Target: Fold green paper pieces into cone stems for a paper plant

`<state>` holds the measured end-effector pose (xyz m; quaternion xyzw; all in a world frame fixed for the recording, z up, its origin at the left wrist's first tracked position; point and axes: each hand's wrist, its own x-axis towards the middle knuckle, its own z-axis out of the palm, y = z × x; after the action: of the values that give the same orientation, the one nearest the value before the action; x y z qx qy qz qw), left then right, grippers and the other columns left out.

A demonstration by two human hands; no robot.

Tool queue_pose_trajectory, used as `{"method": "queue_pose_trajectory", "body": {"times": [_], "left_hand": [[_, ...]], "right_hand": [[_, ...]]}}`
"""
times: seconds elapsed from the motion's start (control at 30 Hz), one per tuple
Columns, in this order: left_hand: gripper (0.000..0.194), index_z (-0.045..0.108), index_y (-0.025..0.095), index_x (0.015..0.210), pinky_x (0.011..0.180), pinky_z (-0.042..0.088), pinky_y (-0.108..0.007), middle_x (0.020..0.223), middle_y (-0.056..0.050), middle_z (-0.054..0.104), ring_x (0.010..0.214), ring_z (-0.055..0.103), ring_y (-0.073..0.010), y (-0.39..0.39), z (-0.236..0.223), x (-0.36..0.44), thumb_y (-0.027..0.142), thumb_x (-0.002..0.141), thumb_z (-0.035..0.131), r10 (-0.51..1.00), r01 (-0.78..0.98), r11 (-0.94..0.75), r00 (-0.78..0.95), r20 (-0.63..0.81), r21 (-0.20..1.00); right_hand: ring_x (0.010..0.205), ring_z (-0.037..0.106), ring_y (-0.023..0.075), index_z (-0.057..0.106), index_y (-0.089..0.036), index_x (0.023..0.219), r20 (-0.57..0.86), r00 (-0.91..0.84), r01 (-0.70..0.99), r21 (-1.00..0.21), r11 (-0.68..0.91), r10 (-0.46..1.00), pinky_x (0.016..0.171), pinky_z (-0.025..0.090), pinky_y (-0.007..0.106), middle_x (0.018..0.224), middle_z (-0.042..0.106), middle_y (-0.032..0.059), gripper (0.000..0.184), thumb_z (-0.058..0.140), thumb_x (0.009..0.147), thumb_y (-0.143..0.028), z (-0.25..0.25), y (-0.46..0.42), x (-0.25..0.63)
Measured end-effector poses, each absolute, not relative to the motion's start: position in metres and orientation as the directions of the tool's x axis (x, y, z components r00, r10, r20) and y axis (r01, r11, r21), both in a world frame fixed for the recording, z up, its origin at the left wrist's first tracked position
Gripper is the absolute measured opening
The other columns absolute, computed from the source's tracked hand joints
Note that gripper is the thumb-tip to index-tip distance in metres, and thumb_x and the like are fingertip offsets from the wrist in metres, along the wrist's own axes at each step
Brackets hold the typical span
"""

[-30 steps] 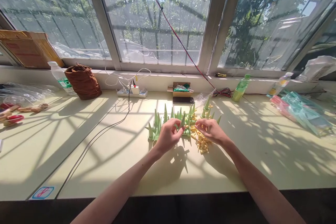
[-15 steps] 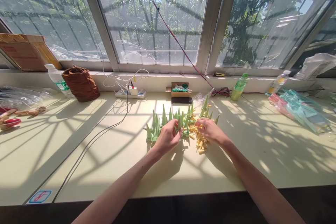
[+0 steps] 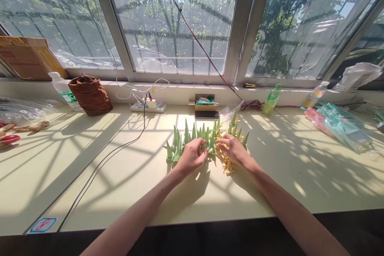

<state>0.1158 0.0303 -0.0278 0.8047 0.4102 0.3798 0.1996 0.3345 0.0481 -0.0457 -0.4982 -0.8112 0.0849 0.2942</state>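
Observation:
Several pale green pointed cones (image 3: 186, 131) stand close together on the table. At their front right lies a heap of small yellow peg-like pieces (image 3: 229, 167). My left hand (image 3: 192, 155) is closed in front of the cones, its thumb and fingers curled round a green cone that is mostly hidden. My right hand (image 3: 234, 149) hovers over the yellow heap, its fingers drawn together and pointing towards my left hand. Whatever lies between its fingertips is too small to make out. More green cones (image 3: 234, 118) stand behind my right hand.
A small open carton (image 3: 206, 102) and a dark phone (image 3: 207, 115) lie behind the cones. Towards the window are a power strip (image 3: 148, 107), a brown bag (image 3: 90, 95) and a green bottle (image 3: 271, 99). Plastic bags (image 3: 342, 124) lie at the right. A cable (image 3: 112, 153) crosses the table.
My right hand has moved slightly left, nearer to my left hand. The cone at my left fingertips shows less than before. The whole view has shifted a little.

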Motion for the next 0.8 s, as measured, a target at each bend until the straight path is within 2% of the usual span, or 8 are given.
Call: {"method": "queue_pose_trajectory", "body": {"times": [0.27,0.8], "left_hand": [[0.008,0.058,0.017,0.084,0.055,0.037,-0.024,0.071,0.0,0.055,0.058,0.046,-0.0119,0.0304,-0.0294,0.1168,0.024,0.086,0.056,0.799,0.49,-0.601,0.4,0.449,0.631],[0.008,0.058,0.016,0.084,0.053,0.039,-0.024,0.068,0.0,0.056,0.056,0.047,-0.0114,0.0271,-0.0302,0.1188,0.021,0.086,0.053,0.766,0.452,-0.639,0.454,0.456,0.623]], "right_hand": [[0.074,0.059,0.0166,0.074,-0.019,0.084,0.418,-0.31,0.742,-0.456,0.492,0.854,0.07,0.047,0.03,0.086,0.062,0.0057,0.018,0.058,0.091,-0.017,-0.0476,0.0498,0.331],[0.075,0.06,0.0196,0.071,-0.019,0.08,0.441,-0.287,0.711,-0.496,0.498,0.85,0.071,0.049,0.032,0.085,0.064,0.0076,0.016,0.058,0.089,-0.019,-0.05,0.0518,0.3249]]}}
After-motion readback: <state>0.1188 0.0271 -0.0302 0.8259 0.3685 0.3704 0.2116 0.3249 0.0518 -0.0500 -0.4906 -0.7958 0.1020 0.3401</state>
